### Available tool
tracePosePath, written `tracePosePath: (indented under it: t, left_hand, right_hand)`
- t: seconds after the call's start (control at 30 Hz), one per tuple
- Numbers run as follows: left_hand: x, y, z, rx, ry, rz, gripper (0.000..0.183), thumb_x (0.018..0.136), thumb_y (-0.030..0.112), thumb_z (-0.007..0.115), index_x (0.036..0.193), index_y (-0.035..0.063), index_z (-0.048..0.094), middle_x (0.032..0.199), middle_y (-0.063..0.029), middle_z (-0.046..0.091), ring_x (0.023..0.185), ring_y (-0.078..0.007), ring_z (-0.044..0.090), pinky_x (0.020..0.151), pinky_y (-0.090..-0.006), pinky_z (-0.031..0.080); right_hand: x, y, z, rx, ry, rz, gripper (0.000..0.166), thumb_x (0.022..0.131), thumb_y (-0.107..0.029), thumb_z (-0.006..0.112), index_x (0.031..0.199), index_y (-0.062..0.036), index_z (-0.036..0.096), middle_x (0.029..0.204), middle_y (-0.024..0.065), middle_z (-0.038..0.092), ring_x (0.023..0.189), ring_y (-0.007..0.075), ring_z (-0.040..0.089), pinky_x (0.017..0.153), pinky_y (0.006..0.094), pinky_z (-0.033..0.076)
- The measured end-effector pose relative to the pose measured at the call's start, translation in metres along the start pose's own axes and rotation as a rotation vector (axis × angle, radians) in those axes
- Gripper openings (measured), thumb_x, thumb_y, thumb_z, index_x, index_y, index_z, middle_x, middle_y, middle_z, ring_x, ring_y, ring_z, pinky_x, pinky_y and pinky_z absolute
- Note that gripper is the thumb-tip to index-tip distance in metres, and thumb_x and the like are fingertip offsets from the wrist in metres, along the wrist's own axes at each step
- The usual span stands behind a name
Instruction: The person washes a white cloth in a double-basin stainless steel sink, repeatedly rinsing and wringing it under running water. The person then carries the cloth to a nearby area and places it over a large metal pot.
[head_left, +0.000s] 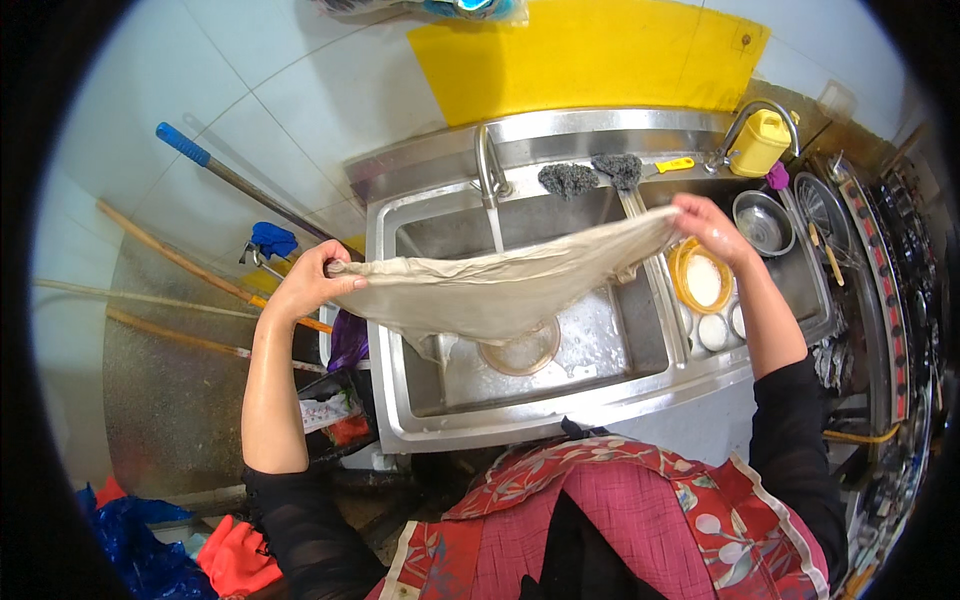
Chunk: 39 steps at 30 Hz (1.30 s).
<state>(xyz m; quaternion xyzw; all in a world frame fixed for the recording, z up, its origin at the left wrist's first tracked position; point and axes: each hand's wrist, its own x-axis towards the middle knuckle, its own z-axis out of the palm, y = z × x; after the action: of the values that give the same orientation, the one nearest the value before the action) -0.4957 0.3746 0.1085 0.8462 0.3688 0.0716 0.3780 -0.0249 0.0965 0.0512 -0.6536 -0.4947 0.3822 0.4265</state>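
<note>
A wet beige cloth (502, 289) is stretched between my two hands above the left basin of a stainless steel sink (525, 420). My left hand (311, 281) grips its left end, thumb on top. At the other end, my right hand (712, 229) pinches the cloth's corner over the divider side. Water runs from the faucet (487, 169) behind the cloth, which hides where the stream lands. Below the hanging edge, the round drain (521, 352) shows partly, with water and some suds on the basin floor.
In the right basin are an amber bowl (679, 281) of whitish liquid and a metal bowl (765, 223). Two dark scouring pads (568, 180) and a yellow-handled tool (673, 166) lie on the back ledge, near a yellow jug (761, 142). Long handles (247, 189) lean at left.
</note>
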Motion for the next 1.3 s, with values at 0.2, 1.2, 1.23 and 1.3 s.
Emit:
tracePosePath:
  t: [0.2,1.2,1.23,1.3]
  left_hand:
    - [0.003,0.004,-0.013,-0.218,0.203,0.044,0.012,0.077,0.014,0.064,0.081,0.0046,0.059,0.075,0.0023,0.055,0.069,-0.0062,0.048,0.065,-0.0216,0.04]
    - [-0.04,0.034,-0.042,0.323,0.111,0.038,0.012,0.072,0.01,0.067,0.079,0.001,0.061,0.07,0.0004,0.04,0.064,-0.0105,0.039,0.058,-0.0252,0.034]
    - [-0.042,0.032,-0.046,0.345,0.097,0.041,0.012,0.074,0.01,0.066,0.08,0.0012,0.062,0.07,0.0012,0.043,0.063,-0.0098,0.04,0.058,-0.025,0.034]
    - [-0.046,0.027,-0.053,0.236,0.149,0.029,0.011,0.076,0.011,0.064,0.081,0.0015,0.062,0.071,0.0028,0.047,0.064,-0.008,0.043,0.058,-0.0237,0.036]
  right_hand:
    - [-0.006,-0.011,-0.011,-0.434,0.047,-0.036,0.012,0.071,-0.004,0.063,0.079,-0.0027,0.054,0.069,0.0026,0.051,0.066,0.0121,0.049,0.061,0.0269,0.041]
    - [-0.032,-0.089,-0.111,-0.238,0.184,0.008,0.009,0.075,-0.007,0.063,0.082,-0.0072,0.058,0.076,-0.0052,0.054,0.071,0.0044,0.049,0.066,0.0191,0.04]
    - [-0.031,-0.095,-0.113,-0.257,0.2,-0.003,0.008,0.076,-0.006,0.061,0.083,-0.007,0.058,0.076,-0.0053,0.054,0.072,0.0046,0.049,0.067,0.0198,0.04]
    - [-0.031,-0.101,-0.121,-0.266,0.301,-0.097,0.007,0.078,-0.005,0.06,0.085,-0.0065,0.059,0.078,-0.0043,0.056,0.074,0.0062,0.051,0.071,0.0216,0.041]
